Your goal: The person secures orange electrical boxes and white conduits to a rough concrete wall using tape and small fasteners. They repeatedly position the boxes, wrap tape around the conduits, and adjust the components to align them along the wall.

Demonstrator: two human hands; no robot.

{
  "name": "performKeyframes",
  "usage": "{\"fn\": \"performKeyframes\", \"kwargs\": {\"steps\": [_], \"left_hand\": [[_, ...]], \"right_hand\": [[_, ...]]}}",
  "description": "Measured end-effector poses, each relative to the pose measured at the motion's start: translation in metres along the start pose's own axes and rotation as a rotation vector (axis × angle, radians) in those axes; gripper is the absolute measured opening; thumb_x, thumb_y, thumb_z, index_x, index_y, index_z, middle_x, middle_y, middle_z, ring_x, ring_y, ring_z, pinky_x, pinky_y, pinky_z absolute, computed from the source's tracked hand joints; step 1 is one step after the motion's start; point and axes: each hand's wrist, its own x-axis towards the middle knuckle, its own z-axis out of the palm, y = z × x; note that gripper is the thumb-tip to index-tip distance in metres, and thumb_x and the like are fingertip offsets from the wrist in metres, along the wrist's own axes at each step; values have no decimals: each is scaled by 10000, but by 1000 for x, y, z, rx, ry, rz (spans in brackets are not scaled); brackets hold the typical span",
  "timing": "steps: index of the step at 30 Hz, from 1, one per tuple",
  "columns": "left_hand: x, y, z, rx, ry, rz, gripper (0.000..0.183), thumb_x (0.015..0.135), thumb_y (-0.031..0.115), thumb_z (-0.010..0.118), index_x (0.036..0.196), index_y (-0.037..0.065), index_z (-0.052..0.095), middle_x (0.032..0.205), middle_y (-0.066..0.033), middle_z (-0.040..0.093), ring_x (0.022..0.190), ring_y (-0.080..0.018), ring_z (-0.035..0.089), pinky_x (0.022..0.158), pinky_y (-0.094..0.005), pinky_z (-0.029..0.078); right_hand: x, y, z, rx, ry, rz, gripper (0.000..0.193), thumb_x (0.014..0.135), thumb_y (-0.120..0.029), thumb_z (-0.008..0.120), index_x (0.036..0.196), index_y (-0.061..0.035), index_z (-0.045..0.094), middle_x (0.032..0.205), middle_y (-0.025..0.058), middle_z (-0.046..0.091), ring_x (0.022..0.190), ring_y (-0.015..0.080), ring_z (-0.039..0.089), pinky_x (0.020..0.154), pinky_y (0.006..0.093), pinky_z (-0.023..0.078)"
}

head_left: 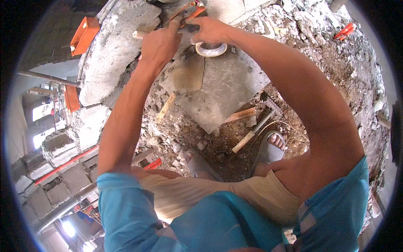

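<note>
At the top of the head view both my hands meet beside a small orange box-like piece [196, 11] with thin wires or strands at it. My left hand [161, 44] comes from the left, its index finger stretched to that piece and its other fingers curled under. From the right, my right hand [210, 30] reaches the same spot, index finger and thumb forward at the orange edge. What the fingertips pinch is too small to make out. A pale roll of tape [211, 51] is just under my right hand, above a grey concrete slab [222, 92].
A tool with a wooden handle [243, 142] lies by my right sandal [270, 149]. Wood pieces [166, 108] and rubble [161, 140] surround the slab. An orange box [85, 36] sits on the broken wall at left; a red-orange object [345, 32] lies far right.
</note>
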Motion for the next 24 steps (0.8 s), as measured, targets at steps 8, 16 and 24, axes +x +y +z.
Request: {"fn": "performKeyframes", "kwargs": {"steps": [8, 16, 24], "left_hand": [[-110, -2, -95, -149, -292, 124, 349, 950, 263, 756, 1251, 101, 687, 980, -174, 755, 824, -422, 735, 711, -530, 586], [-217, 28, -160, -438, -806, -32, 446, 950, 278, 752, 1332, 59, 681, 1101, -219, 732, 948, -431, 719, 827, -521, 592], [-255, 31, -139, -541, -823, 2, 425, 963, 337, 731, 1250, 26, 694, 1105, -197, 733, 1042, -395, 720, 912, -495, 592]], "right_hand": [[0, -74, -35, 869, -343, 534, 727, 952, -175, 785, 1614, -119, 488, 828, 39, 680, 542, 71, 458, 471, 252, 397], [5, -82, -23, 1081, -243, 688, 634, 1000, -169, 754, 1588, -118, 524, 837, 19, 681, 556, 78, 482, 479, 259, 418], [21, -66, 0, 612, -40, 544, 377, 943, -280, 826, 1249, -63, 799, 924, 25, 762, 741, 106, 641, 611, 283, 526]]}}
